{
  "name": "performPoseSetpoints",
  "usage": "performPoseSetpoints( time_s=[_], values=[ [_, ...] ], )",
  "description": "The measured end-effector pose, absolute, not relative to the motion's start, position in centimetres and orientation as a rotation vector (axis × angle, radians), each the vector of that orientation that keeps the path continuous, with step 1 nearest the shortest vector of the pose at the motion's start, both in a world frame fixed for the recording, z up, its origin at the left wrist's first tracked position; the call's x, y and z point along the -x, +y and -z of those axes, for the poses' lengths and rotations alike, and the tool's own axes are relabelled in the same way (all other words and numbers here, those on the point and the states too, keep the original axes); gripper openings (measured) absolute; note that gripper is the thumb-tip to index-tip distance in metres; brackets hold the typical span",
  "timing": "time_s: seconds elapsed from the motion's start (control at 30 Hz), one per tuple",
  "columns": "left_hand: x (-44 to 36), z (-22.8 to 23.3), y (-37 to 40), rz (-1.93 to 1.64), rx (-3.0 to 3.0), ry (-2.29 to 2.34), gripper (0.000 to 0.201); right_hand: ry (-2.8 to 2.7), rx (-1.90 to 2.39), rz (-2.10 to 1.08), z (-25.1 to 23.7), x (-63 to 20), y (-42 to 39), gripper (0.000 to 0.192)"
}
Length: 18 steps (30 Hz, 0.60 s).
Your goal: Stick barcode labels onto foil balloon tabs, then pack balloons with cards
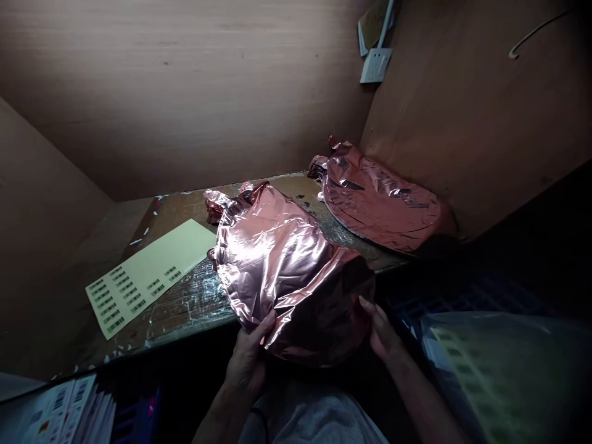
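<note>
Head view: left hand (247, 361) pinches near edge of pink foil balloon (287, 265); right hand (382, 333) open, fingertips touching it; label sheet (148, 277) beside on bench (194, 302).

Dim plywood-walled booth (185, 92), worn bench (185, 302)
</note>
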State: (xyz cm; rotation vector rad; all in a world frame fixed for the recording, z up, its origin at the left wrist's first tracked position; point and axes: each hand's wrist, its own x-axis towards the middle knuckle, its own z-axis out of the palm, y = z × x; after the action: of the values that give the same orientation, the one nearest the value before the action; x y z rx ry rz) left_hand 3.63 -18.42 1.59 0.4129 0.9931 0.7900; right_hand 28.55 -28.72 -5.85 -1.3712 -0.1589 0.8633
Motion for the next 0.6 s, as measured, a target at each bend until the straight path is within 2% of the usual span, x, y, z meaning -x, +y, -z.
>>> performPoseSetpoints(
  time_s=[0.13, 0.23, 0.33, 0.43, 0.5, 0.6],
  values=[
    [-3.3, -0.9, -18.3, -0.800, -0.450, 0.999, 0.037, -0.187, 1.317, -1.057, 0.5, -29.8, -30.7, 0.046],
    [-3.2, -1.3, -18.5, -0.775, -0.421, 1.005, 0.034, -0.388, 1.372, -1.022, -5.8, -30.2, -28.8, 0.044],
    [-3.3, -2.2, -18.6, -0.781, -0.296, 1.034, 0.027, -0.630, 1.333, -0.904, -10.6, -28.9, -21.9, 0.039],
    [-3.1, -2.9, -18.3, -0.767, -0.162, 1.047, 0.021, -0.788, 1.262, -0.893, -11.2, -26.5, -12.7, 0.043],
    [-2.3, -3.1, -18.1, -0.665, -0.173, 0.942, 0.037, -0.945, 1.306, -0.865, -9.7, -25.2, -7.8, 0.044],
    [-0.3, -2.9, -18.1, -0.465, -0.422, 0.764, 0.073, -1.073, 1.327, -0.852, -6.8, -24.7, -4.0, 0.040]
  ],
)
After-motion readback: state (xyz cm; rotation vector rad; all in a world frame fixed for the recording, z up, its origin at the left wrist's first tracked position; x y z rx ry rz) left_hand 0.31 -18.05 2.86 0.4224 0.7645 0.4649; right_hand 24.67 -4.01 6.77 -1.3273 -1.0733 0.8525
